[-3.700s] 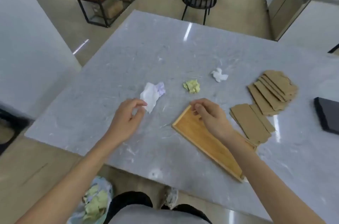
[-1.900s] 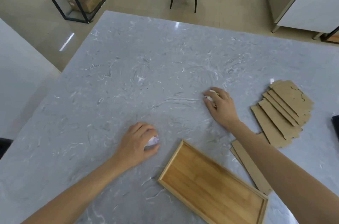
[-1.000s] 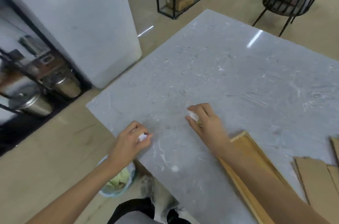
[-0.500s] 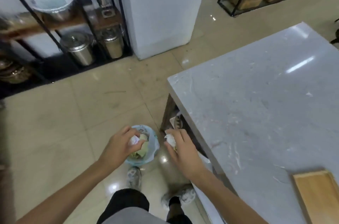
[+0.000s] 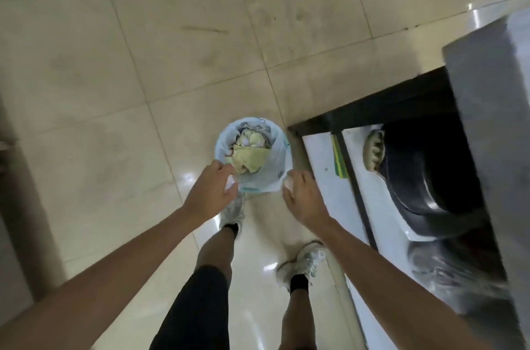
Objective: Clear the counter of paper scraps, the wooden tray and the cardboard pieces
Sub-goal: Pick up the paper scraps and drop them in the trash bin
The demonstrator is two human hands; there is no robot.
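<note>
left hand (image 5: pixel 212 188) reaching down at the bin's (image 5: pixel 276 174) near-left rim, curling around a white paper scrap (image 5: pixel 230 183) | right hand (image 5: pixel 301 194) at near-right rim, apparently closing on another scrap (image 5: pixel 287 183) | counter (image 5: pixel 493 108) standing right of bin

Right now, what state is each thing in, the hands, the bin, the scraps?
Left hand: closed on a white scrap, beside the bin's near rim.
Right hand: closed on another white scrap, at the rim.
Bin: open, bag-lined, partly filled with yellowish paper.
</note>
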